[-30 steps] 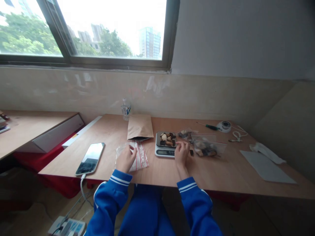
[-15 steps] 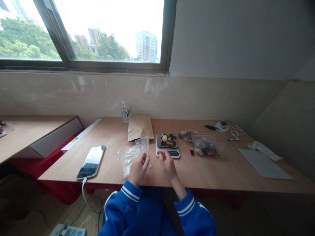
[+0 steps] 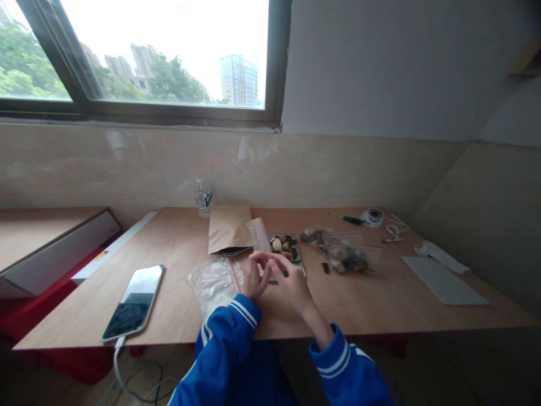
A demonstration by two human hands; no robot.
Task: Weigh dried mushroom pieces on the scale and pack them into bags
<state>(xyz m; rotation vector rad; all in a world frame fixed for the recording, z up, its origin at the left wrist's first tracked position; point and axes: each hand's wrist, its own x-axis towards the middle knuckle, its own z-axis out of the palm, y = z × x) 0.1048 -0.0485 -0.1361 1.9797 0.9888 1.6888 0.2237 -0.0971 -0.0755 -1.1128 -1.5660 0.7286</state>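
A small clear zip bag (image 3: 258, 234) with a red strip stands up from my left hand (image 3: 256, 277), whose fingers are closed on it. My right hand (image 3: 291, 282) meets the left at the fingertips, pinching at the same bag; the exact grip is partly hidden. Behind my hands is a kitchen scale (image 3: 298, 256), its front mostly covered by them. Dried mushroom pieces (image 3: 284, 245) lie on its plate. To the left, a heap of clear zip bags (image 3: 215, 282) rests on the table.
A brown paper pouch (image 3: 230, 225) and a plastic bottle (image 3: 203, 197) stand behind. Filled bags (image 3: 350, 254) and a dark scrap (image 3: 325, 268) lie right of the scale. Farther right are a screwdriver (image 3: 350, 220), a white camera (image 3: 372, 217) and a grey sheet (image 3: 443, 280). A plugged-in phone (image 3: 134, 301) lies left.
My hands have come together in front of the scale, the left moving right with a small bag lifted off the heap. The right hand has closed in on it. The view has turned slightly right.
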